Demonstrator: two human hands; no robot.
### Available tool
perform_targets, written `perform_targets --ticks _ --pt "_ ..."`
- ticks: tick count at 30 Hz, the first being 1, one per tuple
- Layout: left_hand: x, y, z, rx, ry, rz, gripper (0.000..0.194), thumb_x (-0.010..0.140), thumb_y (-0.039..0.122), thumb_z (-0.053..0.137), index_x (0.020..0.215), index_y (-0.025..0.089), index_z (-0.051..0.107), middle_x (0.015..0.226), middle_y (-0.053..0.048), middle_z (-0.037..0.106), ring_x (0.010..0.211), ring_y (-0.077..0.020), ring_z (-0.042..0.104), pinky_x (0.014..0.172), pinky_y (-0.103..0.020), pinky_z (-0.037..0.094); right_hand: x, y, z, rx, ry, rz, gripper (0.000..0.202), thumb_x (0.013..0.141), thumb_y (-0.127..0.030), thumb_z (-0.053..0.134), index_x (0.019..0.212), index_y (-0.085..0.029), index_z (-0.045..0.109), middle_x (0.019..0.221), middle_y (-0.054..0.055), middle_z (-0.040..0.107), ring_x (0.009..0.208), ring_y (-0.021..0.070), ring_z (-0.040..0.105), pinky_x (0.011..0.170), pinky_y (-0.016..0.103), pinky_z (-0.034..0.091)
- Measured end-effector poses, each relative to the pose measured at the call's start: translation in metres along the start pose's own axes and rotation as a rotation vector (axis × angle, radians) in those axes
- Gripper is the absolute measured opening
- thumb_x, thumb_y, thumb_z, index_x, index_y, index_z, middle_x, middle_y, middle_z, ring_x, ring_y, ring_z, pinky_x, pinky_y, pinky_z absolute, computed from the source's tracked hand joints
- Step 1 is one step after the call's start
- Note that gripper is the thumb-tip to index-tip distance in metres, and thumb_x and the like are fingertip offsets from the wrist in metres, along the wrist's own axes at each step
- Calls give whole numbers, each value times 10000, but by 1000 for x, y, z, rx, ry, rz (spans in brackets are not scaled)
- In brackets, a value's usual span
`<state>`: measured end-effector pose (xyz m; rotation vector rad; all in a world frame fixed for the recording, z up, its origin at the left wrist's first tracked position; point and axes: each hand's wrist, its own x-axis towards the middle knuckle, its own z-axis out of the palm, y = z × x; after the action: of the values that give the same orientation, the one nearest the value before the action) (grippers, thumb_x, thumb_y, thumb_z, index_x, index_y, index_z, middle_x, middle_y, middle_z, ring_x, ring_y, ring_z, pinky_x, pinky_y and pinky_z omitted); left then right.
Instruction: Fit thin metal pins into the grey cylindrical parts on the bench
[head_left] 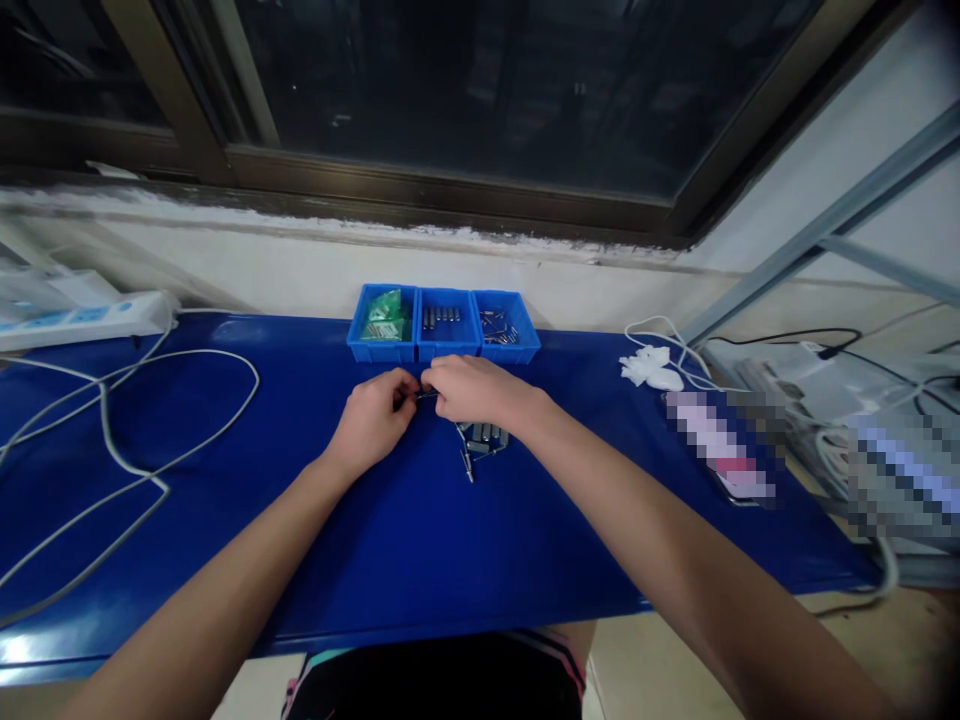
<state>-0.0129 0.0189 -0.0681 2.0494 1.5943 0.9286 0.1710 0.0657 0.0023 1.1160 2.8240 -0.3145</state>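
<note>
Blue tabletop, slim metallic piece

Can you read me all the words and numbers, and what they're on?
No words or numbers can be read.
Green packet in the left blue bin: too blurred to read.
Phone-shaped thing: pixelated, unreadable.
Power strip: no readable marks.
Metal parts on the table: too small to tell.

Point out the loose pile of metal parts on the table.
In the head view, the metal parts lie near the middle of the blue table, on the near side of the right hand and just left of the right forearm.
</note>
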Motion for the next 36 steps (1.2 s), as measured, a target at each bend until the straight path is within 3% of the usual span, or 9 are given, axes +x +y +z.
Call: perform_targets --ticks 5,10,13,19,27,31,36 --pt "-1 -2 0 39 1 23 156 860 123 587 961 198 679 896 -25 740 812 -203 684 723 -307 467 -12 -2 -2 119 188 -51 210 876 -112 492 944 -184 677 1021 80 668 758 161 544 601 337 309" --pt "-2 -2 0 37 1 53 162 877 120 588 981 201 682 919 -22 736 830 -196 679 751 -307 476 -29 1 7 517 440 -78 310 854 -118 538 1112 -209 684 967 18 682 784 134 587 694 296 421" --pt "-2 -3 1 43 3 55 158 880 125 588 978 202 685 914 -21 725 820 -189 669 750 -306 479 -36 10 17 776 458 34 267 884 -190 594 1126 -213 706 889 1 692 669 115 565 662 297 443" --pt "0 -4 0 34 -26 34 199 859 115 592 1005 198 698 901 -21 732 827 -194 681 761 -315 493 -34 26 24 1146 489 95 246 903 -247 677 1144 -212 710 1024 54 763 842 158 680 695 304 490" --pt "-1 -2 -6 47 -80 -10 230 841 85 598 1017 204 685 894 -15 715 820 -191 681 774 -323 516 -54 36 20 1597 475 40 165 797 -343 845 932 -268 789 926 10 788 605 93 506 613 281 424" --pt "-3 2 -6 86 -32 21 273 830 77 592 1044 211 697 971 -32 690 853 -194 678 798 -337 528 -62 48 19 1819 588 43 223 714 -356 920 858 -253 785 766 -9 708 611 91 506 578 248 374" --pt "-5 8 -1 149 18 5 287 950 253 583 1228 247 656 1238 -51 644 813 -179 676 811 -375 554 -71 58 15 1959 639 150 340 744 -401 889 668 -196 629 619 -43 495 556 73 407 516 227 309"
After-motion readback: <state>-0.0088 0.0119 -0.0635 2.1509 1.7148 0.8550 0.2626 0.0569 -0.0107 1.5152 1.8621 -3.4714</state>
